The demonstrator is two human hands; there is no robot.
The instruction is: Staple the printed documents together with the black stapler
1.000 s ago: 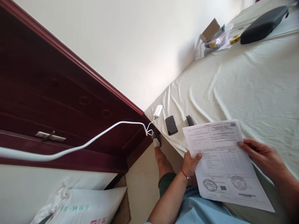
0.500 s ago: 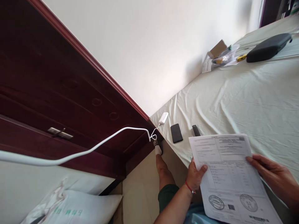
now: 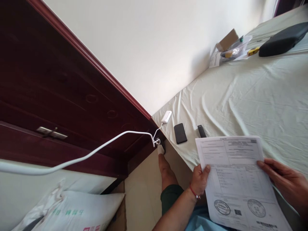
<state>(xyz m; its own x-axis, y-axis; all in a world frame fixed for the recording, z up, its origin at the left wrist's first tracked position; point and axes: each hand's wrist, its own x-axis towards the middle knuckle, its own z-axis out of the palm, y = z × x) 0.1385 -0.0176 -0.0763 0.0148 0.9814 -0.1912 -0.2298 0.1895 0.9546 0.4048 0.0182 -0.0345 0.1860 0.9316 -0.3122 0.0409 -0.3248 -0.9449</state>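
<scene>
A: From the head camera, what are the hands doing?

B: Both are clamped on one white printed paper form with two round stamps [image 3: 238, 179]. The left hand [image 3: 201, 179], with a red string bracelet at the wrist, pinches the sheet's left edge, thumb on top. The right hand [image 3: 286, 183] grips the right edge, fingers laid over the print. The two hands are well apart, one on each side of the sheet.

A: Where does the form sit?

B: It is held in the air above the person's lap, its top edge over the near border of the bed with the pale green wrinkled sheet [image 3: 252, 93].

A: And on the bed itself?

B: Just beyond the form's top left corner lie a black flat smartphone [image 3: 180, 133] and a small black oblong device [image 3: 201, 131], close together but apart. Farther left, at the bed's corner, is a white oblong power bank [image 3: 166, 116]; a white cable [image 3: 96, 150] runs from it across the dark red wooden headboard [image 3: 60, 96] to the picture's left edge.

A: Anything at the far end?

B: A brown cardboard box [image 3: 227, 40] beside clear plastic bags, a small yellow item, and a black padded case [image 3: 284, 40], all well away from the hands. At lower left is a white printed woven sack [image 3: 72, 213].
</scene>
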